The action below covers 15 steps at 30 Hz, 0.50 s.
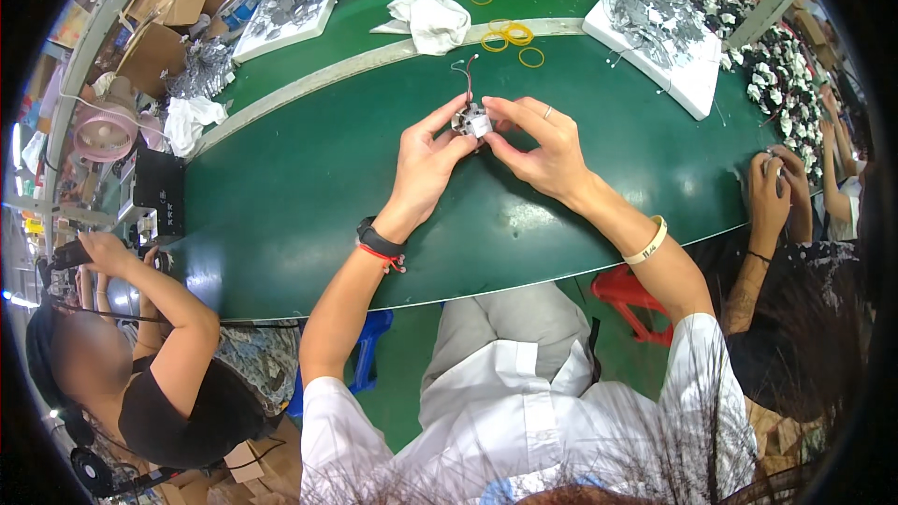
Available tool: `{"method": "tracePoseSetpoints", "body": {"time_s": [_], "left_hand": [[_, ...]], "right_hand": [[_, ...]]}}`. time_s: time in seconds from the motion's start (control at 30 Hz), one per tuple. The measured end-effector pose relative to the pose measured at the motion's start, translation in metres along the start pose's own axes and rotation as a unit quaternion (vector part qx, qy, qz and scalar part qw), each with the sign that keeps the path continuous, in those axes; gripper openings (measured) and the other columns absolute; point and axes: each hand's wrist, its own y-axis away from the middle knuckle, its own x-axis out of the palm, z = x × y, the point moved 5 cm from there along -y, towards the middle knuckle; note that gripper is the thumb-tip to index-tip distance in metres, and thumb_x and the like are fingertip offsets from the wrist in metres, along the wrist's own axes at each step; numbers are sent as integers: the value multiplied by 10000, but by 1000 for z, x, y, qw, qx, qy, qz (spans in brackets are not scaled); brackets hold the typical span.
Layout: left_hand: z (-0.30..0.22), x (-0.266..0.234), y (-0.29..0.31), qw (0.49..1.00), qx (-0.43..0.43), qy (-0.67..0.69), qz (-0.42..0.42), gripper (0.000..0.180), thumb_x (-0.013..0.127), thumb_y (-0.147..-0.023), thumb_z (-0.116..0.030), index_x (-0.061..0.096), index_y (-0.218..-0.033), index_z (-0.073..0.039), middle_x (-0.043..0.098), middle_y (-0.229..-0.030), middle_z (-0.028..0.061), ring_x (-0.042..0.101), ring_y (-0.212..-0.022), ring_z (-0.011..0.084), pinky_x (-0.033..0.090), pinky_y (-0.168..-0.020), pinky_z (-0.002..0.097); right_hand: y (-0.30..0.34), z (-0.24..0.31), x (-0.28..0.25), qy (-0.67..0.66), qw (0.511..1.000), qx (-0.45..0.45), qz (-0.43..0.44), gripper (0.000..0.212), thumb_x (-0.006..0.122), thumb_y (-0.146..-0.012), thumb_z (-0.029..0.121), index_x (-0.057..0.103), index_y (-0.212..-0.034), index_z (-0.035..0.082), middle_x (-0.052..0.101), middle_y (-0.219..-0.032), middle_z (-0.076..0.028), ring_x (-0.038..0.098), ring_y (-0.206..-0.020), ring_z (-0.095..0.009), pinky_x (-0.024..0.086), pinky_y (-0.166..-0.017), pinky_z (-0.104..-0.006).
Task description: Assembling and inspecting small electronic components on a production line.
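**Grey motor part pinched between both hands, wires trailing far**

Grey and silvery, the small motor part [471, 120] sits right between my two hands, lifted just above the green desk [309, 187] near its middle. My left hand [426, 161] pinches it from the left with thumb and forefinger; my right hand [541, 145] closes on its right side with thumb and fingertips, a ring showing on one finger. Both hands touch it, so neither is nearer; they meet on it from opposite sides. As I judge it, the relation that matters is the wire direction: the thin red and dark wires [463, 70] rise from the part's far side, away from me, so its lead end points far and its body faces my fingertips.

Further out, yellow rubber bands [512, 35] lie on the far strip of the desk, just right of a crumpled white cloth [430, 21]. A white tray of silvery parts [659, 37] stands far right, another [292, 5] far left. A co-worker's hands [774, 182] rest at the desk's right edge, and another person's arm [164, 299] is at the near left.
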Motion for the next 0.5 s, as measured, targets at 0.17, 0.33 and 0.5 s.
{"method": "tracePoseSetpoints", "body": {"time_s": [0.17,0.33,0.5], "left_hand": [[-11,-1,4,999,1,-39,13,609,608,-879,101,450,-1466,60,619,-1290,119,630,-1128,182,537,-961,315],[-5,-12,4,992,49,-104,44,686,747,-815,43,467,-1441,47,631,-1282,129,636,-1136,198,549,-964,333],[-28,-33,-9,986,83,-125,-77,573,761,-812,5,547,-1341,66,673,-1154,113,683,-948,161,588,-768,287]], "right_hand": [[-5,6,1,2,998,40,43,539,761,-772,7,645,-1293,76,662,-866,-81,617,-674,-183,517,-612,-304],[-12,18,3,5,999,26,44,624,768,-793,78,561,-1381,60,649,-1040,-139,669,-813,-242,570,-707,-332],[2,-2,-10,-47,993,96,42,629,705,-817,-32,517,-1413,34,608,-1136,-104,608,-856,-152,507,-715,-279]]}}
